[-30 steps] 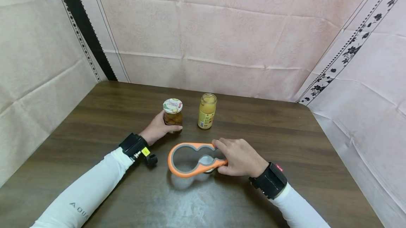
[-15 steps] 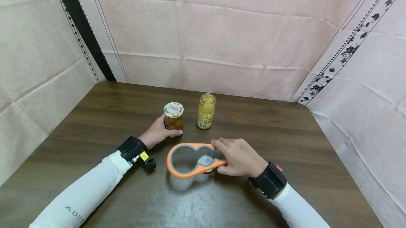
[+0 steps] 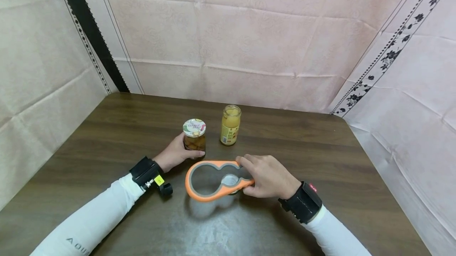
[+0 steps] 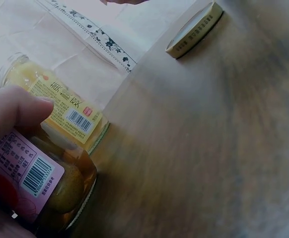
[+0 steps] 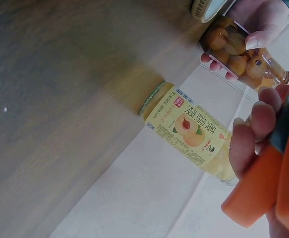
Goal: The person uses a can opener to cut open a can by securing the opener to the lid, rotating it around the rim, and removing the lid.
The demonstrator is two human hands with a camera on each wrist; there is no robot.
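Note:
My left hand grips a glass jar of round brown fruit, its patterned white lid on. Several pieces of fruit show through the glass in the right wrist view, with fingers wrapped round the jar. In my right hand is an orange and grey jar opener, held by its handles with the wide loop pointing left. A loose round lid lies on the table, partly seen through the opener's frame from above. Behind stands a lidless jar with yellow contents and a peach on its label.
The dark wooden table ends at a pale cloth wall at the back. More patterned cloth hangs at the right, and another sheet at the left.
My left hand has drawn the jar of brown fruit nearer to me, towards the opener. The right hand with the opener has stayed almost still.

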